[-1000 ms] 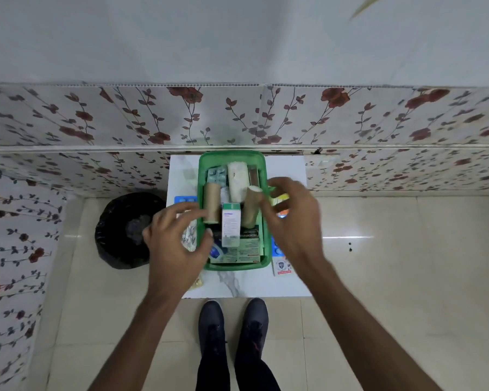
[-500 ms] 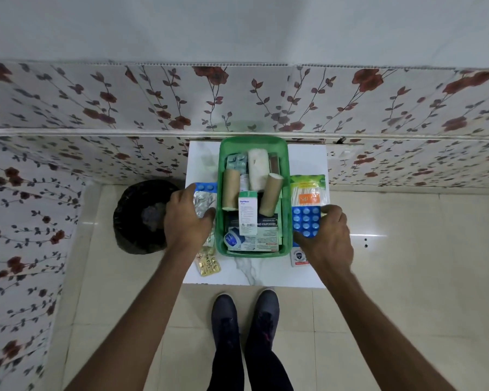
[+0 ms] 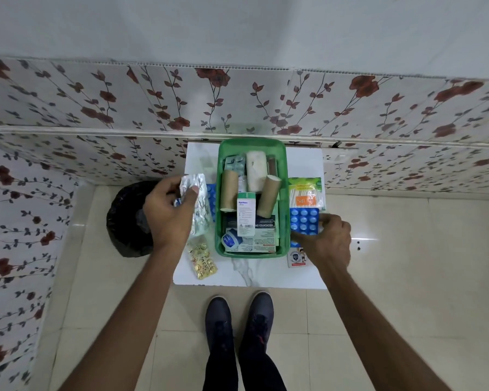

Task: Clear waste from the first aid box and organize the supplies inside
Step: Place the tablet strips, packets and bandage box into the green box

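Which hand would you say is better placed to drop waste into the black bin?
Left. The left hand already holds a silver blister strip beside the black bin; the right hand is across the green box.

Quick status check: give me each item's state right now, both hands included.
left hand: lifted, gripping a silver blister strip
right hand: on the blue blister pack
green box: open, filled
bin: open, black liner
gold blister pack: flat on table
cotton swab pack: lying outside box
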